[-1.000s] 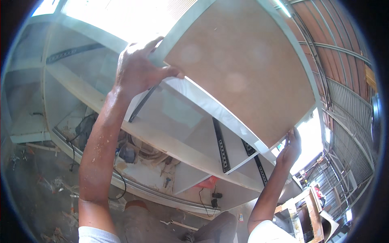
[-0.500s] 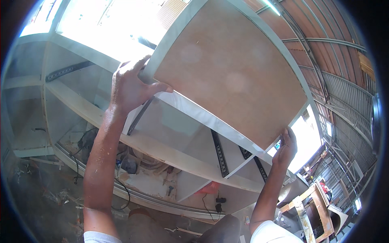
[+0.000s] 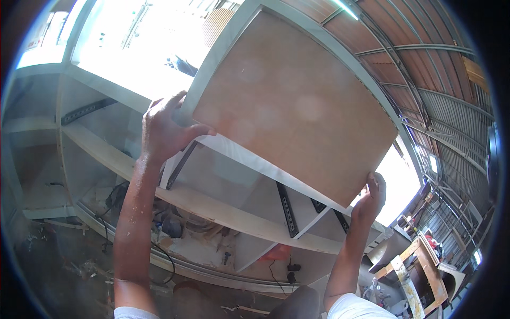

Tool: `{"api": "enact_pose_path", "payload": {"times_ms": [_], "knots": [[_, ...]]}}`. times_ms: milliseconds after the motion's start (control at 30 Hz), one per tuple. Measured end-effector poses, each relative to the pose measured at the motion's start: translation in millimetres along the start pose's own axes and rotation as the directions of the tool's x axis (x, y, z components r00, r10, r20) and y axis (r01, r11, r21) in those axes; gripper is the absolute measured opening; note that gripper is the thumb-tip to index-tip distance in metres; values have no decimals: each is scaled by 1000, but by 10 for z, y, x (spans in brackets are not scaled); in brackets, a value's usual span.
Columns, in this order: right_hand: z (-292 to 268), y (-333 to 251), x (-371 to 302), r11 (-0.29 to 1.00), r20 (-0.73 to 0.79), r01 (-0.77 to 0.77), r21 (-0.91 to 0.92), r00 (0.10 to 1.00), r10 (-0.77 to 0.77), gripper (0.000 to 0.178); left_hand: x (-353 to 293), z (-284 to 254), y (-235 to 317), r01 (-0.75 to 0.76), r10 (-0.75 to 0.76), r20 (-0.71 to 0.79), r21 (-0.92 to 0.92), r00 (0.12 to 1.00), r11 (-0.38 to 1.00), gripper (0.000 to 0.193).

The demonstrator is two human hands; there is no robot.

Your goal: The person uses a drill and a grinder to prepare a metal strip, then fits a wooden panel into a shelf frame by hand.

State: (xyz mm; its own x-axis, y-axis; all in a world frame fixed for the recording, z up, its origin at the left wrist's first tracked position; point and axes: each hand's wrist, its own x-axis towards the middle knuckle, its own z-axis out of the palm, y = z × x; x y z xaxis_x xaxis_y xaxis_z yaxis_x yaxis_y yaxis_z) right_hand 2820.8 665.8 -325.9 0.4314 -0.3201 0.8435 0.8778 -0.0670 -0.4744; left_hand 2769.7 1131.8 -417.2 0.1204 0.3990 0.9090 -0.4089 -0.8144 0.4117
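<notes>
A large brown board with white strips along its edges, looking like a drawer with its flat bottom, is tilted up before me. My left hand grips its near left corner, thumb on the near white edge and fingers around the side. At its near right corner, my right hand holds the edge with bent fingers; part of its grip is hidden. Beneath and behind the board stands a white cabinet frame with open compartments. Black metal drawer slides are fixed to its dividers.
Cables, tools and wood scraps lie in the cabinet's lower part. Debris covers the floor at the left. A wooden frame stands among clutter at the right. Strong light comes through openings behind the cabinet, under a metal roof.
The view has shifted a little. The brown board and both hands sit slightly lower in the picture, and the board's near right corner has tipped down a little. Both hands keep their grip.
</notes>
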Motion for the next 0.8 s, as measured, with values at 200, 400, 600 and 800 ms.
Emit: {"api": "enact_pose_path", "payload": {"times_ms": [200,400,600,800], "knots": [[225,-91,-133,985,-99,-173,8,980,173,36,30,-9,8,45,-46,59,26,997,999,94],[175,-217,-167,966,113,-248,74,964,239,55,-9,-17,55,11,-11,91,1,996,1000,92],[-57,-2,-48,933,210,-337,122,928,308,60,-43,17,-215,-142,147,40,-96,988,985,69],[-354,372,190,989,231,-145,-29,962,148,54,-100,189,-237,-93,93,-9,-195,996,976,48]]}}
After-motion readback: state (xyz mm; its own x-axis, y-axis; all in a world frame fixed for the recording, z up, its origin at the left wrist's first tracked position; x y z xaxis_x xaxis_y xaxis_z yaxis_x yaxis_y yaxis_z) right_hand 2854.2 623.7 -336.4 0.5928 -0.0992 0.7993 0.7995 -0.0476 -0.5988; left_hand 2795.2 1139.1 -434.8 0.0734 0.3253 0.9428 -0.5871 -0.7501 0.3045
